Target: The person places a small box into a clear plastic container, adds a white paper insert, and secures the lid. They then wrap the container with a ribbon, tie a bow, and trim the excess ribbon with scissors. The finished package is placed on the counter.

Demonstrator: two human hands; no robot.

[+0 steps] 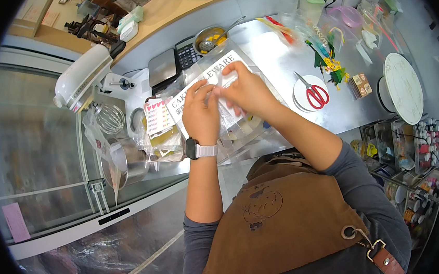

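Observation:
My left hand (pixel 203 113) and my right hand (pixel 250 91) meet at the fingertips over the metal worktop. Both pinch clear plastic, part of a bag or wrapper (pixel 227 116) that hangs below the fingers. Beneath them lies a white printed sheet (pixel 180 104), seen partly through clear plastic. Exactly what the fingertips grip is too small to tell. Left of my left hand, a sheet of heart stickers (pixel 158 117) rests on plastic packets (pixel 165 141). Red-handled scissors (pixel 317 96) lie on a white round disc (pixel 300 94) to the right of my right hand.
A stand mixer (pixel 81 76) with a whisk stands left, by a metal bowl (pixel 133 160). Behind are a scale (pixel 162 67), a calculator (pixel 187 54) and a bowl with a slotted spoon (pixel 211 40). A cake turntable (pixel 403 87) and plastic bags (pixel 323 30) occupy the right side.

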